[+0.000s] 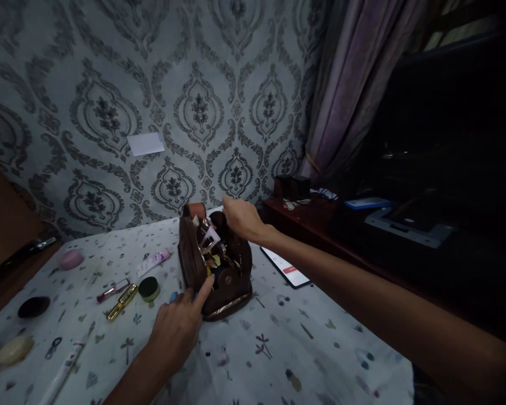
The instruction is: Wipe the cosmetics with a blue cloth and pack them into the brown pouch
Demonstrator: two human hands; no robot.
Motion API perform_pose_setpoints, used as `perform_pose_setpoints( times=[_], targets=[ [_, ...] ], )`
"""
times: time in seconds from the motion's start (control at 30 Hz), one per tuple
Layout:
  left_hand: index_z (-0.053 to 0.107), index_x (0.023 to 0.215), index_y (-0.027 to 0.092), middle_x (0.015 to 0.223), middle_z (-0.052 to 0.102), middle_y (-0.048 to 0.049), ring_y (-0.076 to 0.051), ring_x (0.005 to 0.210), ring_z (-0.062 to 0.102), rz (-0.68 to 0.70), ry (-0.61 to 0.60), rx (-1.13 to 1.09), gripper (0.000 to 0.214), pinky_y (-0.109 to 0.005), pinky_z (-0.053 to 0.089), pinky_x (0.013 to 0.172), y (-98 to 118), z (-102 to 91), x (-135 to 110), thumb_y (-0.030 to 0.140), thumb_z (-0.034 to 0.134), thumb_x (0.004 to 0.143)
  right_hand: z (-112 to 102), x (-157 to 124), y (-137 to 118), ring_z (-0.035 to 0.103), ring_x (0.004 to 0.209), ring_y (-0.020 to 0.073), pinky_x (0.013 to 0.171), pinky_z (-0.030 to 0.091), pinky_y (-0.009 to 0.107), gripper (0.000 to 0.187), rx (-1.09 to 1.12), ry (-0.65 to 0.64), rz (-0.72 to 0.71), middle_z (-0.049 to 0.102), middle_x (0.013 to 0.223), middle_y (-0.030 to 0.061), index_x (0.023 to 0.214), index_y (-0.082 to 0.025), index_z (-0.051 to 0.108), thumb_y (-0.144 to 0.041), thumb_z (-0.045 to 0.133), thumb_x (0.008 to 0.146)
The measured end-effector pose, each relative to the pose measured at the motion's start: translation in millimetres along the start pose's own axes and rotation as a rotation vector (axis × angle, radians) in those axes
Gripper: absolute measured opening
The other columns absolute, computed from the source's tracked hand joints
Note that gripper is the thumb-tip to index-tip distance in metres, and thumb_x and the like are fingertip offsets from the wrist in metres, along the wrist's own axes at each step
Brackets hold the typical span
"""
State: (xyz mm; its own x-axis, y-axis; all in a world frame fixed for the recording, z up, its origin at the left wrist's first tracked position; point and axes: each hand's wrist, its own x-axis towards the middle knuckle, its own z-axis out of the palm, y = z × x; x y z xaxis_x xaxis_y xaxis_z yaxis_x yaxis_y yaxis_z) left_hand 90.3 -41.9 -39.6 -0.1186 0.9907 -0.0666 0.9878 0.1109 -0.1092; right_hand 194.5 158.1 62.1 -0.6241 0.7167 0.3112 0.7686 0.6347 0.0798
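Observation:
A brown leather pouch [231, 281] stands open on the patterned cloth, with several small cosmetic items sticking up inside it. My right hand [241, 218] reaches over the pouch's far rim, fingers curled down into the opening; what they hold is hidden. My left hand [177, 329] rests on the cloth at the pouch's near side, index finger stretched out and touching its front edge, with a small blue item [174, 296] just beside the fingertips.
Left of the pouch lie a round dark compact [149, 288], a gold tube [121, 302], a pink lipstick [112, 291], a pink-white tube [154, 262], a pink sponge [71, 259] and a black puff [34, 306]. A phone [285, 266] lies right of it. A dark wooden shelf [316, 219] stands behind.

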Motion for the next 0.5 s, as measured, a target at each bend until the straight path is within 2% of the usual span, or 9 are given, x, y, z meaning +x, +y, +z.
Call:
perform_pose_setpoints(
  times=[0.13,0.2,0.3,0.5],
  targets=[
    [0.016,0.155,0.034,0.113,0.066,-0.0077,-0.023,0.096,0.068,-0.011,0.033,-0.009,0.076,-0.029,0.051,0.069,-2,6.0,0,0.005,0.041,0.089,-15,2,7,0.066,0.094,0.0305,0.072,0.042,0.033,0.035,0.101,0.155,0.137,0.070,0.100,0.0138,0.126,-0.016,0.048,-0.026,0.024,0.102],
    [0.017,0.154,0.035,0.115,0.066,-0.0074,-0.023,0.095,0.068,0.000,0.041,-0.021,0.076,-0.030,0.051,0.069,-3,7.8,0,0.006,0.042,0.089,-20,4,8,0.066,0.094,0.0298,0.072,0.042,0.032,0.035,0.108,0.169,0.138,0.070,0.100,0.0123,0.125,-0.018,0.048,-0.028,0.024,0.102],
    [0.016,0.155,0.035,0.112,0.066,-0.0074,-0.023,0.094,0.068,0.017,0.038,-0.016,0.076,-0.030,0.051,0.068,-5,8.5,-1,0.006,0.042,0.089,-16,9,6,0.066,0.098,0.0292,0.072,0.042,0.031,0.035,0.045,0.089,0.049,0.070,0.105,0.0131,0.124,-0.019,0.052,-0.026,0.027,0.101],
    [0.014,0.155,0.035,0.110,0.066,-0.0067,-0.021,0.094,0.068,0.020,0.043,-0.008,0.082,-0.026,0.050,0.067,-5,7.9,-1,0.002,0.044,0.085,5,29,-8,0.067,0.098,0.0279,0.074,0.045,0.031,0.030,0.001,-0.071,-0.151,0.073,0.104,0.0153,0.110,-0.019,0.067,-0.024,0.040,0.096]
  ],
)
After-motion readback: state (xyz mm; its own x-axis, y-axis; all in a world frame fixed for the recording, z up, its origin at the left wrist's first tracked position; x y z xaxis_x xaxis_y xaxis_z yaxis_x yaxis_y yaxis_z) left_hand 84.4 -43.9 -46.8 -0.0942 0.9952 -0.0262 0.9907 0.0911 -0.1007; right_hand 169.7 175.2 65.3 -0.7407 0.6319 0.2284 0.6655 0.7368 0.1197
